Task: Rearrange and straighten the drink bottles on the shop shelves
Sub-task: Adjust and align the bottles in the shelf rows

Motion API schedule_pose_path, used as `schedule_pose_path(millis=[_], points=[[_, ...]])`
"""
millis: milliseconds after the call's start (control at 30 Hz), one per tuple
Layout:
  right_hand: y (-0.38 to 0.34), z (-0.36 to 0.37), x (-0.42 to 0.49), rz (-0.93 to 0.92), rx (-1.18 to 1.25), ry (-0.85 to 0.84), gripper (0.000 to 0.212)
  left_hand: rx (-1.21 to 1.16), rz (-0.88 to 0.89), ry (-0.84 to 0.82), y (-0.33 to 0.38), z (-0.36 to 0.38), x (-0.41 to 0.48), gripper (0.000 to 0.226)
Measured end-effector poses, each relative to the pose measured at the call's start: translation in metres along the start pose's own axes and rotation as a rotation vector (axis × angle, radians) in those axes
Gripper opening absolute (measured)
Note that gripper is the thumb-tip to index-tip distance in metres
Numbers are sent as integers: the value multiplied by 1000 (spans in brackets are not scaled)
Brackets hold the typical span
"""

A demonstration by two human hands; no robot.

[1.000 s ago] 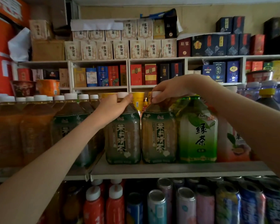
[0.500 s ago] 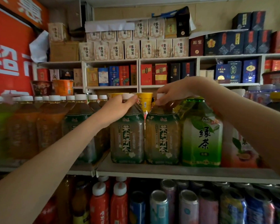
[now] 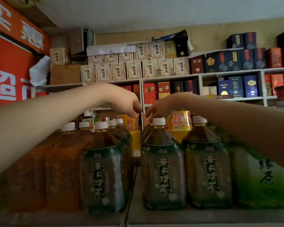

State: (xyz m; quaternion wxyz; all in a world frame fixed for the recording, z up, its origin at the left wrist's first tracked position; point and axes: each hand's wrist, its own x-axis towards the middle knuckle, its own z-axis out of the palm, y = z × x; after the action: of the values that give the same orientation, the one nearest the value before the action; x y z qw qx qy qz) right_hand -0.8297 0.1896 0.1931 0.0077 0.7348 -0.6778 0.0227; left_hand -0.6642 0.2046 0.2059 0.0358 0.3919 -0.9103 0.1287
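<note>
Left grip point(image 3: 121, 102), right grip point(image 3: 161, 104) over rear row, fingers curled down; pinching or not, cannot tell. White-capped bottle point(image 3: 162, 169) at shelf point(image 3: 187, 217) front edge, just below right grip.

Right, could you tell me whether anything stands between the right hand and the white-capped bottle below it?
Nothing visible does. The right hand hangs just above the white-capped bottle, its fingertips near the cap. The yellow cup stands behind, not between.
</note>
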Motion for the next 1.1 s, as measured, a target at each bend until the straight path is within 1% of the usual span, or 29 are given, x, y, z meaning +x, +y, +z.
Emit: schedule_pose_path(millis=[67,100,167,233,300,333,400,467,567,600,700,733,800,833,933,1000,1100], points=[[-4,2,15,44,-43,-58,24,5,18,-35,-7,2,5,43],[-5,3,21,73,-53,-90,22,7,29,-54,-12,5,8,44],[-5,4,28,123,-69,-118,25,2,41,-94,-19,10,13,45],[-5,3,30,151,-68,-122,20,-35,58,-115,-24,15,18,45],[-6,0,29,137,-118,-119,14,-72,72,-142,-26,20,22,46],[-8,-1,27,118,-173,-103,14,-81,81,-161,-26,22,23,46],[-11,-4,22,80,-236,-78,22,-82,102,-195,-27,25,28,46],[-12,-6,21,81,-211,-98,23,-78,116,-211,-27,28,34,45],[-7,-9,24,118,-107,-166,13,-71,142,-250,-27,29,40,44],[-7,-11,24,126,-58,-188,13,-70,148,-271,-27,30,42,42],[-5,-19,28,127,80,-210,25,-78,144,-325,-28,31,48,39],[-4,-22,31,130,74,-181,31,-80,136,-328,-29,30,51,40],[-1,-25,41,149,-43,-95,37,-75,121,-315,-31,29,56,45],[2,-24,46,163,-102,-82,41,-68,114,-307,-31,28,59,46],[8,-10,61,217,-106,-169,54,-58,72,-302,-31,27,68,44],[11,1,72,219,-107,-183,54,-62,43,-307,-32,26,74,41],[13,7,81,184,-200,-134,46,-70,19,-299,-31,26,76,42]])
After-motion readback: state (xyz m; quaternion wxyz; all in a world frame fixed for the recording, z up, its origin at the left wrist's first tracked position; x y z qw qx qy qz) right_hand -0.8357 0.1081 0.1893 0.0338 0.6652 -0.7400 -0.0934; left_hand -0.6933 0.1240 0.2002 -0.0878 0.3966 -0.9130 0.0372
